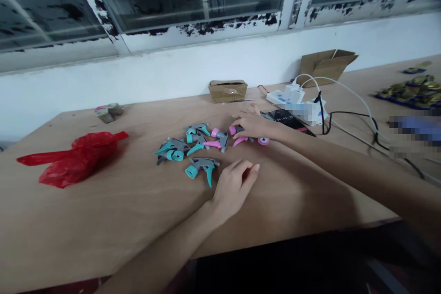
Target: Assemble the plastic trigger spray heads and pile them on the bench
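My right hand [253, 123] reaches over the back right of the pile, its thumb and fingers around a pink-and-grey trigger sprayer head [242, 139] that they partly hide. Left of it lies another pink-and-grey sprayer head [220, 139]. Several teal-and-grey sprayer heads [174, 149] are heaped further left. Nearer to me, one teal-and-grey sprayer head [203, 168] lies apart on the table, just left of my left hand [237, 183]. That hand rests on the wood with its fingers curled in and nothing seen in them. A pink round collar [263, 141] shows under my right wrist.
A red plastic bag [82, 156] lies at left, with a small greyish block [109, 112] behind it. Along the wall stand a small carton [228, 91] and an open cardboard box [324, 68]. A phone [289, 119], power strip [285, 99] and cables occupy the right.
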`<state>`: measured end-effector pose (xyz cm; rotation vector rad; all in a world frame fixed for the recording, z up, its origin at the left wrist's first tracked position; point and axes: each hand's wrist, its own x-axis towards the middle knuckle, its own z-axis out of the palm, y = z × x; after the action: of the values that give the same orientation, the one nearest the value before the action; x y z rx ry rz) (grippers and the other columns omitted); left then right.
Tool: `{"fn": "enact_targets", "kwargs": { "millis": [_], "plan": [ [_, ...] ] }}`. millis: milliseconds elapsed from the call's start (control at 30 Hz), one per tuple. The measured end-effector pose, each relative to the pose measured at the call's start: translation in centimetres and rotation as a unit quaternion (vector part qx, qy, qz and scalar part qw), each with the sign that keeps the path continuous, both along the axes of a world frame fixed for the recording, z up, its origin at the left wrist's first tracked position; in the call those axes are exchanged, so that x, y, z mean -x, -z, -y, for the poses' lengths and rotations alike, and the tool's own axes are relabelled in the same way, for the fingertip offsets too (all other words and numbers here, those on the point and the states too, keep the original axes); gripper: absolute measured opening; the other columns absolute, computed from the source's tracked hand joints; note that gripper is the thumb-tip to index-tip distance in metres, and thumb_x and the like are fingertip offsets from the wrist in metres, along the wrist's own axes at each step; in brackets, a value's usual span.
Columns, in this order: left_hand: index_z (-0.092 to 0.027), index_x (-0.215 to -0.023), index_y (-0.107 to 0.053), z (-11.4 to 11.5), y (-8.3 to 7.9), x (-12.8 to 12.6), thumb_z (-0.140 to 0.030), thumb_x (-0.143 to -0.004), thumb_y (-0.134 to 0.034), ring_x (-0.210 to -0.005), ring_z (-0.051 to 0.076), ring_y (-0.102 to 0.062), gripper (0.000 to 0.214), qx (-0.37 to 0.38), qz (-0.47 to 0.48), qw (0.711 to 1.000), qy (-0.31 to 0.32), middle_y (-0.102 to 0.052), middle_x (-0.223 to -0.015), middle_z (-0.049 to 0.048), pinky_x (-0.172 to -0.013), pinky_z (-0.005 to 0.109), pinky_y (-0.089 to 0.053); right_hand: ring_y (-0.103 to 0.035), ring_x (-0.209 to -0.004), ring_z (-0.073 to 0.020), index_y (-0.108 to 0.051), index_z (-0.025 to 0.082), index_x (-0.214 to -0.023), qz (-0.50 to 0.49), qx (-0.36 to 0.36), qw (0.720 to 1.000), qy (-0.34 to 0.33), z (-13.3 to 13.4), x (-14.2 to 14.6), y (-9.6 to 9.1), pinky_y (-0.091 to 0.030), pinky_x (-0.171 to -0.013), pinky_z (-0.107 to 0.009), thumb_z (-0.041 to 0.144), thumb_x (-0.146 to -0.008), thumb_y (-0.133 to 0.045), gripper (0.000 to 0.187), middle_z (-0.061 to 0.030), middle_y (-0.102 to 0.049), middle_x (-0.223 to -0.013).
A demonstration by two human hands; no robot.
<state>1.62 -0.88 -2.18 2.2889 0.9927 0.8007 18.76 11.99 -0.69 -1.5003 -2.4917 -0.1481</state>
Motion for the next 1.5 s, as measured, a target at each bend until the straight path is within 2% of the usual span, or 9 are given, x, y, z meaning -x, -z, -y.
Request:
{"fn": "enact_targets", "kwargs": {
  "millis": [100,200,333,400,500,667,867,1200,1500],
  "plan": [
    [-0.018,-0.069,-0.049,-0.4,0.1,0.2,-0.029,-0.092,-0.041,-0.059,0.011,-0.048,0.027,-0.031,0.006,0.999,-0.003,-0.050,-0.063,-0.0026,-0.057,0.024,-0.037,-0.052,-0.108,-0.0311,-0.069,0.022,-0.088,0.002,-0.005,1.000,-0.007,-0.3,0.8,-0.1,-0.028,-0.094,-0.048,0.035,-0.073,-0.066,0.020,-0.0082,-0.063,-0.112],
    [-0.017,-0.070,-0.051,-0.7,0.0,0.6,-0.028,-0.091,-0.043,-0.058,0.011,-0.048,0.025,-0.062,0.029,0.997,-0.024,-0.049,-0.062,-0.0026,-0.055,0.023,-0.037,-0.053,-0.107,-0.0275,-0.064,0.021,-0.100,-0.016,-0.019,1.000,-0.018,0.7,0.8,-0.7,-0.028,-0.095,-0.046,0.034,-0.082,-0.058,0.024,-0.0073,-0.064,-0.110],
    [-0.017,-0.077,-0.054,-0.7,-0.8,1.1,-0.024,-0.089,-0.047,-0.057,0.009,-0.048,0.016,-0.092,0.089,0.990,-0.065,-0.051,-0.065,-0.0024,-0.054,0.022,-0.039,-0.054,-0.106,-0.0241,-0.054,0.019,-0.114,-0.050,-0.041,0.997,-0.034,4.2,-0.7,-1.7,-0.027,-0.098,-0.046,0.040,-0.089,-0.045,0.034,-0.0092,-0.062,-0.115],
    [-0.018,-0.086,-0.055,-0.6,-1.4,1.2,-0.022,-0.088,-0.049,-0.061,0.009,-0.050,0.008,-0.095,0.126,0.984,-0.087,-0.053,-0.071,-0.0016,-0.054,0.020,-0.041,-0.052,-0.110,-0.0239,-0.053,0.021,-0.115,-0.077,-0.061,0.991,-0.086,6.7,-1.7,-2.0,-0.021,-0.101,-0.048,0.043,-0.090,-0.043,0.035,-0.0077,-0.063,-0.114],
    [-0.020,-0.097,-0.055,-0.4,-2.1,1.0,-0.019,-0.085,-0.053,-0.076,0.011,-0.055,0.012,-0.074,0.130,0.983,-0.104,-0.056,-0.089,0.0020,-0.055,0.019,-0.045,-0.053,-0.109,-0.0222,-0.054,0.024,-0.115,-0.071,-0.070,0.988,-0.117,10.2,-2.8,-1.9,-0.007,-0.106,-0.052,0.040,-0.091,-0.041,0.032,-0.0040,-0.065,-0.109],
    [-0.021,-0.100,-0.058,-0.1,-2.0,0.2,-0.019,-0.083,-0.055,-0.085,0.014,-0.060,0.017,0.045,0.067,0.996,-0.029,-0.060,-0.100,0.0032,-0.061,0.022,-0.050,-0.051,-0.111,-0.0210,-0.055,0.027,-0.116,-0.030,-0.036,0.987,-0.154,13.5,-3.6,-0.8,-0.008,-0.106,-0.051,0.037,-0.092,-0.041,0.030,-0.0023,-0.064,-0.112],
    [-0.022,-0.100,-0.059,-0.4,-1.0,0.1,-0.019,-0.077,-0.064,-0.079,0.011,-0.061,0.024,0.104,0.024,0.994,0.014,-0.057,-0.095,0.0012,-0.064,0.022,-0.052,-0.052,-0.106,-0.0202,-0.057,0.026,-0.111,-0.063,0.009,0.984,-0.167,14.0,-3.5,0.2,-0.004,-0.106,-0.049,0.040,-0.092,-0.039,0.031,-0.0029,-0.066,-0.107],
    [-0.022,-0.095,-0.058,-1.3,-0.5,0.5,-0.021,-0.077,-0.064,-0.072,0.011,-0.058,0.019,0.034,-0.033,0.998,0.031,-0.055,-0.089,-0.0006,-0.060,0.022,-0.050,-0.051,-0.099,-0.0203,-0.061,0.024,-0.107,-0.137,0.102,0.969,-0.181,13.4,-2.8,0.3,-0.012,-0.100,-0.048,0.035,-0.088,-0.049,0.026,-0.0022,-0.068,-0.100],
    [-0.022,-0.098,-0.057,-1.0,-0.3,0.1,-0.017,-0.076,-0.062,-0.074,0.010,-0.058,0.023,0.063,-0.005,0.998,-0.003,-0.054,-0.092,-0.0002,-0.061,0.021,-0.050,-0.049,-0.099,-0.0204,-0.061,0.024,-0.109,-0.171,0.068,0.971,-0.155,12.9,-2.9,1.7,-0.013,-0.100,-0.048,0.043,-0.086,-0.050,0.032,-0.0027,-0.067,-0.098]
  ]
}}
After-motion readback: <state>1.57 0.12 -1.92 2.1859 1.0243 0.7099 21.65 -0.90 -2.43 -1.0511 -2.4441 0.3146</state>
